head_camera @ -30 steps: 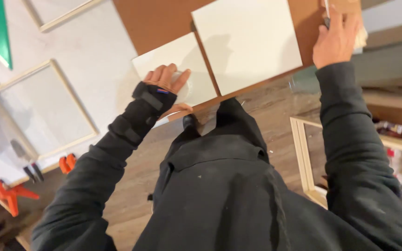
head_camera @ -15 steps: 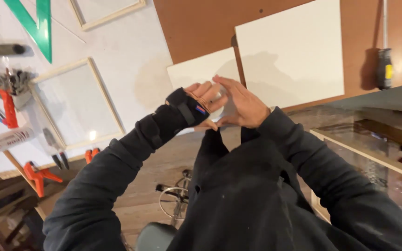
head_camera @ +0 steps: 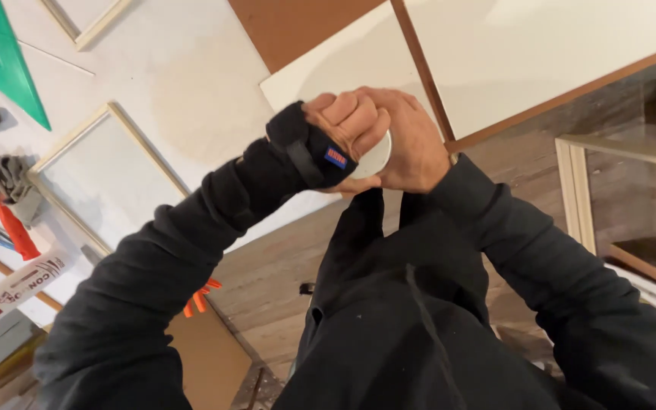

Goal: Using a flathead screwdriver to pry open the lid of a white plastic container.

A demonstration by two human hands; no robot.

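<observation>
While both hands meet at frame centre, the big white desk (head_camera: 168, 99) fills the upper left, matte & scuffed, w/ a brown hardboard sheet (head_camera: 298, 26) and two flat pale panels (head_camera: 540, 53) upper right. Pale wood frame (head_camera: 96, 178) lies at left. Left hand (head_camera: 343, 129), in a black fabric wrist brace (head_camera: 305, 148), is curled shut over a small round white object (head_camera: 377, 156); right hand (head_camera: 411, 144) wraps it from the other side. Can't tell what it is, mostly hidden. Risk, imo: smooth round thing, brace limits grip, could slip & drop to the plank floor (head_camera: 267, 281).
</observation>
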